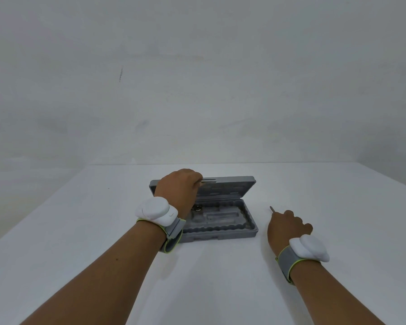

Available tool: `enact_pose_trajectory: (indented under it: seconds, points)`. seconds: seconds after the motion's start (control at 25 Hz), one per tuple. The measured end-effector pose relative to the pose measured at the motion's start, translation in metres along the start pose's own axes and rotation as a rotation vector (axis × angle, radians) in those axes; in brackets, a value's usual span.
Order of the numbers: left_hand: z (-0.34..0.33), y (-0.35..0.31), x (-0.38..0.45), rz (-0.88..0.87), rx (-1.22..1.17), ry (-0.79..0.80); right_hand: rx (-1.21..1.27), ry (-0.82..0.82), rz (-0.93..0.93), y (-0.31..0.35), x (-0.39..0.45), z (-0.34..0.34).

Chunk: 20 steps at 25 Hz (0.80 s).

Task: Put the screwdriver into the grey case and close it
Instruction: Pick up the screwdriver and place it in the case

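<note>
Case (220, 219): grey, open on the white table (80, 219), moulded tray exposed for loading.
Left hand (177, 188): fingers clamped on the lid's top edge, propping it up.
Right hand (287, 225): closed around the screwdriver (272, 209), just right of the case, tip pointing away, likely ready to insert.
</note>
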<state>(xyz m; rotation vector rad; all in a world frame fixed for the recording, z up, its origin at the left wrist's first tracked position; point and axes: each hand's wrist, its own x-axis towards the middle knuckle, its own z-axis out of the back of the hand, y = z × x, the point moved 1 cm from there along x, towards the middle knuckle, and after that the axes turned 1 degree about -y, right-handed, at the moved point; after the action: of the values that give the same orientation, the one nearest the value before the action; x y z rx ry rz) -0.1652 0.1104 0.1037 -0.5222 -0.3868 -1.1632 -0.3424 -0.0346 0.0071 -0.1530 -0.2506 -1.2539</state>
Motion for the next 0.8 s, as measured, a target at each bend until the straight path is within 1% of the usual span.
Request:
enact_pose_trajectory:
  seconds: [0.12,0.32,0.56,0.8]
  points:
    - [-0.0004,-0.0003,-0.0003,0.01,-0.006,-0.013,0.013,-0.01,0.002,-0.0017,0.0009,-0.0025]
    - [-0.0006,0.0006,0.0,-0.001,-0.005,-0.002,0.025,-0.003,-0.048,-0.0027,0.001,-0.0051]
    - [-0.0006,0.0007,0.0003,-0.01,0.0,-0.004,0.022,0.034,-0.052,-0.0039,0.0034,-0.0035]
    - [0.0003,0.0008,0.0003,-0.023,0.022,0.016,0.057,0.019,-0.051,-0.0003,0.0024,0.0015]
